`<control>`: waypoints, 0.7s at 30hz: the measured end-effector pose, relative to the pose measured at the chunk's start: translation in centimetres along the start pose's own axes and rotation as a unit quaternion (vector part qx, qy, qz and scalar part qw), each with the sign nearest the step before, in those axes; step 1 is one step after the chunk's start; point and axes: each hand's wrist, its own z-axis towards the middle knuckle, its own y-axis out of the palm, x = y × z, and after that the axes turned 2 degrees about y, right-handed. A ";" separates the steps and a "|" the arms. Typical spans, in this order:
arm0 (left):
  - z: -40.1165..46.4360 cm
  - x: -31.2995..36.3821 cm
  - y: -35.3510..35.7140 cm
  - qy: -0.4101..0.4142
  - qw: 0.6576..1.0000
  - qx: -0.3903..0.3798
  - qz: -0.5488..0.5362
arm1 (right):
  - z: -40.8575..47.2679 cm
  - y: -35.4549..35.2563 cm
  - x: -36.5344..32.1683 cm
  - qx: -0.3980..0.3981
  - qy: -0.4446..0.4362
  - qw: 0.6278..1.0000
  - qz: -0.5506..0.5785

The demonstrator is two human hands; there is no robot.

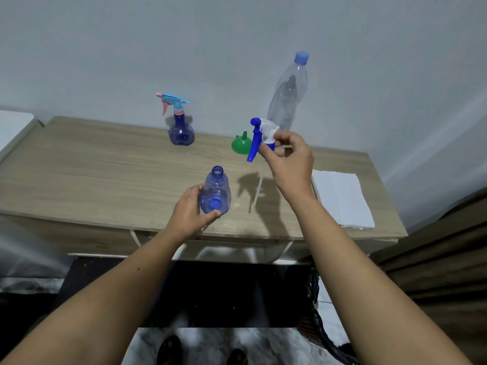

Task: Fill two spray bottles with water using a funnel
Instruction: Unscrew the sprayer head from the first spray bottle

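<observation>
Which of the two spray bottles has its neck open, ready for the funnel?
The near spray bottle, gripped by the left hand, has an uncovered neck. The far spray bottle near the wall keeps its pink and light-blue trigger head on.

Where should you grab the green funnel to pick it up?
Probably by the narrow spout, pinched from above. The funnel sits on the table with its wide mouth down and its spout pointing up, so the spout is the easy handle. The right hand is nearest, but it holds the sprayer, which must go down first. The left hand grips the bottle.
</observation>
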 end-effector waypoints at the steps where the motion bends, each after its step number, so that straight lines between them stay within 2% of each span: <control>1: 0.0 -0.1 0.0 0.003 1.000 0.003 -0.001 | -0.3 0.2 1.4 -0.001 0.011 1.000 -0.014; 9: 0.0 -1.3 1.1 0.022 0.999 0.035 -0.007 | -1.9 1.8 10.8 0.019 0.108 0.985 -0.132; 21: 0.0 -3.5 2.9 0.123 0.987 0.096 0.039 | -3.4 3.2 17.5 -0.006 0.163 0.973 -0.164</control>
